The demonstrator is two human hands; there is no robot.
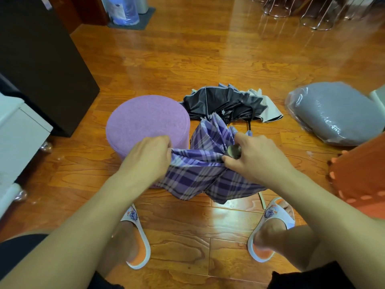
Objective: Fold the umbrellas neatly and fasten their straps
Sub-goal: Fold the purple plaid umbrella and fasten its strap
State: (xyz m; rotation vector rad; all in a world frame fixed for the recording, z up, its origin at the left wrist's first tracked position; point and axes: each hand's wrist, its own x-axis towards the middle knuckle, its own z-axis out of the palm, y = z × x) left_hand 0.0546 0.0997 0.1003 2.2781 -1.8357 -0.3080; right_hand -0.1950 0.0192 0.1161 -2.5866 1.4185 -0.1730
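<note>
Far left: a dark cabinet [41, 59] on the wooden floor [187, 226]. A round purple stool [145, 119] stands next. Left hand [149, 158], fingers curled, grips a fold of the purple plaid umbrella [204, 174], held above the floor between both hands. Right hand [254, 157] pinches the same canopy at its silver tip [234, 151]. Behind lies a black umbrella [227, 103], unfolded, on the floor. Further right: a grey cushion in plastic wrap [333, 113], then an orange cushion [362, 178].
</note>
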